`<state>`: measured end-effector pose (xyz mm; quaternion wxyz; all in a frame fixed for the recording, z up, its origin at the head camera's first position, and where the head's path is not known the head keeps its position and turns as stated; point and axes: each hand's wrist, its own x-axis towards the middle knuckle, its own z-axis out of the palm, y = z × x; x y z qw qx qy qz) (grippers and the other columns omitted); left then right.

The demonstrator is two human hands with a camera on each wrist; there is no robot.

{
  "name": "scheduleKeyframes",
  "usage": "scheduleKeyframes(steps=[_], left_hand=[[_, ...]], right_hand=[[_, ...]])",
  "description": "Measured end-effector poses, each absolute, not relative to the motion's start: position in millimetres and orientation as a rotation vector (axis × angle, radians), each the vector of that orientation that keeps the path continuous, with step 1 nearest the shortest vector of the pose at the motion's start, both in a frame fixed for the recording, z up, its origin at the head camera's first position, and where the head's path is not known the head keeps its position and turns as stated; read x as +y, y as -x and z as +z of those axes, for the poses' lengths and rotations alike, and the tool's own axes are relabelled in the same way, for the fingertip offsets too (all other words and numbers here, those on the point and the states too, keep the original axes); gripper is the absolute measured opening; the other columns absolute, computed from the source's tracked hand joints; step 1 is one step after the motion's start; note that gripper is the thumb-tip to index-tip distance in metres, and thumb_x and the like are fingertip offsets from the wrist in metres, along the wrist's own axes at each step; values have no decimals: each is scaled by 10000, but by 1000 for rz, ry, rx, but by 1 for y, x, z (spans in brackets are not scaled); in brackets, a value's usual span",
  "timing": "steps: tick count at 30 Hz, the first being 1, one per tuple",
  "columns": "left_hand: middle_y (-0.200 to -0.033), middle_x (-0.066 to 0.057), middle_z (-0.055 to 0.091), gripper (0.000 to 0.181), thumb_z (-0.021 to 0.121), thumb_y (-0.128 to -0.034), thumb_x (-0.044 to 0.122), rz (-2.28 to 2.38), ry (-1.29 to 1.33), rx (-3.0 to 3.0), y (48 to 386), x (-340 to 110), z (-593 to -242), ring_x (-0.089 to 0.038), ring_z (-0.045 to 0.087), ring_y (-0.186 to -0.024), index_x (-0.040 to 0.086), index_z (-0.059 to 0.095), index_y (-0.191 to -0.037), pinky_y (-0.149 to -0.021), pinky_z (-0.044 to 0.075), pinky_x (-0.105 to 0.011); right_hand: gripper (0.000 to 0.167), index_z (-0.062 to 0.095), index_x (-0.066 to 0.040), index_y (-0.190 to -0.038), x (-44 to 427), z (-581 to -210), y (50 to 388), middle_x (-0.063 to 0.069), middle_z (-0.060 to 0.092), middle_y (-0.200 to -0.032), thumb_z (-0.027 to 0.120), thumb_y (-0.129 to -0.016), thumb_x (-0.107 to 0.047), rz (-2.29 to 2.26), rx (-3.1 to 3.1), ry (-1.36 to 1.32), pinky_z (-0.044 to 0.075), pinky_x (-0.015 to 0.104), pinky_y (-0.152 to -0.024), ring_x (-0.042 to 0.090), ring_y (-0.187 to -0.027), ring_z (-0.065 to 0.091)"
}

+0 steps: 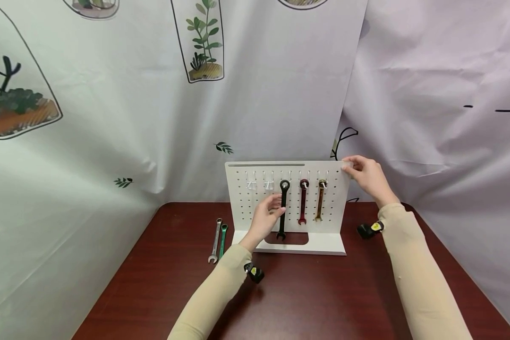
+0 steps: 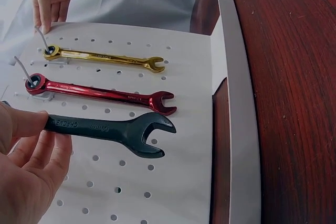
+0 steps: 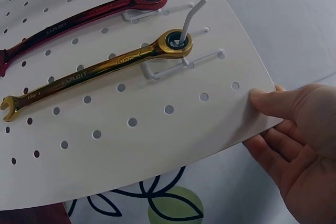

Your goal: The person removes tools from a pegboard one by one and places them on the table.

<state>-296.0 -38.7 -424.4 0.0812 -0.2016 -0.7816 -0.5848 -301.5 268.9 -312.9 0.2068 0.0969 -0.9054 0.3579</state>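
Observation:
My left hand pinches a black combination wrench by its shaft, thumb on one side and fingers on the other. Its ring end is up at a hook of the white pegboard; whether it bears on the hook I cannot tell. In the left wrist view the wrench's open end points away from the hand. My right hand grips the board's upper right corner between thumb and fingers. Right of the black wrench, a red wrench and a gold wrench hang by their ring ends on hooks.
On the dark red table, left of the board, lie a silver wrench and a green wrench, side by side. Two white hooks on the board's left hold nothing. A printed curtain stands behind the table.

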Motion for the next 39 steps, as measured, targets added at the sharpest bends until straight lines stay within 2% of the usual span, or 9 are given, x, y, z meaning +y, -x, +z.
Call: scheduleKeyframes(steps=[7,16,22,33,39], left_hand=[[-1193,-122,680,400,679,-956,44,-1765,622,-2306,291,-41,-423,-250,648,-1077,32,598,-1348,-925,545,-369],[-1168,-103,695,375,681,-958,57,-1769,664,-2284,274,-46,-421,-239,655,-1052,43,609,-1325,-903,553,-404],[-1155,-114,702,374,681,-956,48,-1747,693,-2275,268,-49,-421,-247,662,-1048,29,611,-1323,-886,562,-356],[-1119,-93,705,328,687,-973,140,-1765,662,-2268,256,-61,-421,-229,658,-1060,66,642,-1289,-896,554,-383],[-1103,-129,702,319,696,-963,115,-1826,619,-2235,250,-72,-418,-274,653,-1058,34,646,-1267,-911,549,-401]], right_hand=[[349,659,-15,-1254,268,-312,301,196,691,-998,615,-1026,-276,1006,-2522,-268,484,283,-702,290,-880,637],[386,650,-33,-1271,268,-312,298,218,693,-1075,614,-1022,-326,1043,-2538,-262,496,410,-784,339,-936,660],[382,655,-45,-1273,268,-311,298,203,694,-1070,615,-1021,-329,1030,-2534,-255,496,403,-774,324,-924,655],[403,647,-38,-1279,269,-311,298,213,691,-1080,605,-1024,-347,1035,-2541,-274,489,427,-788,308,-939,645],[408,648,-42,-1282,269,-312,298,198,696,-1050,604,-1023,-354,1035,-2537,-275,486,397,-766,343,-913,635]])
